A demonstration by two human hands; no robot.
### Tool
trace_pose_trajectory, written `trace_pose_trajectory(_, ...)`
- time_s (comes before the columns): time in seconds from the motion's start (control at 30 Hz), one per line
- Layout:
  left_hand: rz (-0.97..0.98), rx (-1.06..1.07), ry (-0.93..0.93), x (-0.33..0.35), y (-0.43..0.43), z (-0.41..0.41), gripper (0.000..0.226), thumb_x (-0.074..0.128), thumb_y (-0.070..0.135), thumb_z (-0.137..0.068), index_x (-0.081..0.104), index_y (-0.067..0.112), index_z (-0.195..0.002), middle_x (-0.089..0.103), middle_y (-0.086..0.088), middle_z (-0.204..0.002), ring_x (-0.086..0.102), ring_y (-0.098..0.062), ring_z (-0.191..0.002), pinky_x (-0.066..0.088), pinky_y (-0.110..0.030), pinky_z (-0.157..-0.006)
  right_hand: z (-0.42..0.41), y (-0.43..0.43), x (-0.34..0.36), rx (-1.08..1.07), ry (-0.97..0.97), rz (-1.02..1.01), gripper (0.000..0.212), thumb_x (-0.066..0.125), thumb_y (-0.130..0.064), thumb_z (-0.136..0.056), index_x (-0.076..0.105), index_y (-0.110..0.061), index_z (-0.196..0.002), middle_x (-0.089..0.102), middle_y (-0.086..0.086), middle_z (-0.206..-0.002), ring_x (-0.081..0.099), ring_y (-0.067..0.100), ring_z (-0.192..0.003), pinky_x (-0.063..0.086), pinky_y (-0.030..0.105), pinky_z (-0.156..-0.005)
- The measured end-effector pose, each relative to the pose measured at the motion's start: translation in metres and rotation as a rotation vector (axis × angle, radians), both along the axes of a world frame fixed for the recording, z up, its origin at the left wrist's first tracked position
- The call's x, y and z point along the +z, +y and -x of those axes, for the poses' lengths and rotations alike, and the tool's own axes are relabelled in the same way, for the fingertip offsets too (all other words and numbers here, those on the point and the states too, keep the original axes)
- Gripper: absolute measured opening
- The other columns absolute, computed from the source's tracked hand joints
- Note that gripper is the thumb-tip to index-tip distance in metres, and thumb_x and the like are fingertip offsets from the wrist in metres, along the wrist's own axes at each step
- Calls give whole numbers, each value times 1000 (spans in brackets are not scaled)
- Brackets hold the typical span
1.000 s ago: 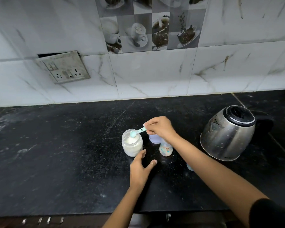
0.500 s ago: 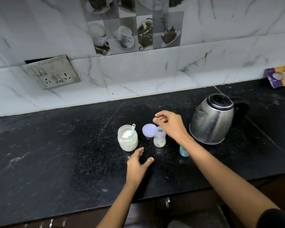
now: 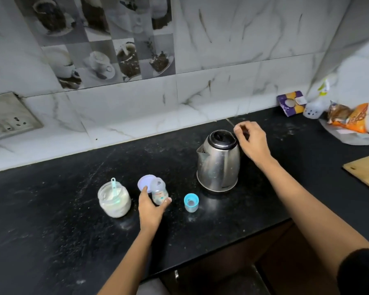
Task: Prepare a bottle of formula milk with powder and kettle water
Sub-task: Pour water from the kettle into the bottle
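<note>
While the left hand point(image 3: 150, 211) holds one bottle point(image 3: 159, 193), one kettle point(image 3: 217, 165) stands near.

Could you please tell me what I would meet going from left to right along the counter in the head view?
Powder jar → baby bottle → blue cap → kettle → purple box → orange packet.

Tabletop point(image 3: 51, 241), left to right: jar point(image 3: 114, 199) with scoop point(image 3: 114, 189) in it, bottle point(image 3: 159, 193), cap point(image 3: 191, 202), kettle point(image 3: 218, 161) behind.

Open baby bottle point(image 3: 159, 193) upright between powder jar point(image 3: 114, 201) with scoop point(image 3: 113, 186) and steel kettle point(image 3: 217, 165).
</note>
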State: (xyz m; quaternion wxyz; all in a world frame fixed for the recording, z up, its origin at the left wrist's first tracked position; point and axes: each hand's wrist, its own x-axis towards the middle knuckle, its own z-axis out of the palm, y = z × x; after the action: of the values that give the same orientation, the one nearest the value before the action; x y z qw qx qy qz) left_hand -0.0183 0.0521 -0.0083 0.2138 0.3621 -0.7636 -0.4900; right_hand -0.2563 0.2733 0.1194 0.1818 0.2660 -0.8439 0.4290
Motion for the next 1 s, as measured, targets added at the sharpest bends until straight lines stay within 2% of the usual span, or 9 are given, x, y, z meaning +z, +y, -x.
trace_pose_trajectory(0.1, 2, 21, 4, -4, 3, 12, 86, 83, 24, -71, 37, 7, -141, 48, -6, -136, 48, -24, -123, 38, -33, -100, 29, 6, -11, 62, -20, -116, 31, 48, -37, -95, 64, -11, -102, 60, 4, -97, 57, 20, -96, 46, 37, -90)
trace_pose_trajectory(0.23, -12, 66, 43, -8, 5, 24, 63, 80, 19, -74, 48, 9, -128, 59, -3, -115, 56, -15, -98, 39, -20, -80, 55, 8, -19, 145, -141, -224, 43, 40, -48, -96, 65, -14, -105, 65, 2, -99, 59, 20, -95, 45, 32, -85)
trace_pose_trajectory(0.3, 5, 80, 49, -7, 6, 29, 54, 77, 15, -78, 50, 9, -124, 59, 0, -107, 54, -12, -91, 37, -18, -75, 62, 9, -22, 157, -170, -236, 52, 34, -60, -93, 67, -20, -95, 68, 2, -83, 62, 19, -80, 47, 35, -73)
trace_pose_trajectory(0.4, 26, 87, 55, -8, 6, 34, 47, 75, 15, -79, 53, 11, -121, 61, -1, -104, 55, -14, -90, 38, -24, -79, 65, 7, -21, 150, -133, -227, 47, 40, -50, -96, 49, -27, -56, 47, -1, -50, 45, 15, -51, 35, 32, -53)
trace_pose_trajectory(0.5, 16, 81, 54, -9, 7, 37, 46, 76, 16, -78, 55, 14, -119, 62, 0, -101, 57, -15, -90, 39, -24, -78, 68, 2, -22, 136, -118, -178, 56, 42, -48, -93, 35, -16, -48, 30, 0, -45, 30, 14, -45, 25, 31, -48)
trace_pose_trajectory(0.63, 12, 58, 51, -6, 11, 39, 47, 78, 17, -76, 55, 16, -118, 64, 3, -99, 58, -13, -88, 39, -22, -77, 70, -2, -26, 131, -113, -129, 56, 40, -52, -87, 28, -17, -45, 25, -1, -44, 25, 16, -44, 24, 32, -48)
trace_pose_trajectory(0.83, 23, 9, 45, 3, 12, 43, 46, 79, 20, -74, 57, 22, -114, 65, 10, -96, 57, 7, -84, 38, -3, -70, 66, -11, -19, 130, -90, -120, 56, 55, -30, -93, 49, -35, -37, 30, -6, -36, 30, 11, -37, 24, 25, -46)
trace_pose_trajectory(0.9, 28, -15, 38, 5, 9, 45, 46, 79, 22, -73, 58, 24, -114, 66, 12, -96, 58, 9, -87, 39, -3, -70, 63, -16, -15, 139, -80, -131, 42, 54, -36, -91, 67, -28, -52, 41, -2, -36, 39, 14, -36, 27, 23, -47)
trace_pose_trajectory(1.0, 36, -47, 41, 10, 7, 49, 47, 79, 23, -73, 58, 24, -115, 67, 15, -98, 59, 9, -90, 41, -4, -75, 57, -27, -7, 149, -37, -173, 47, 45, -46, -86, 76, -15, -70, 50, 6, -40, 41, 13, -37, 30, 23, -51)
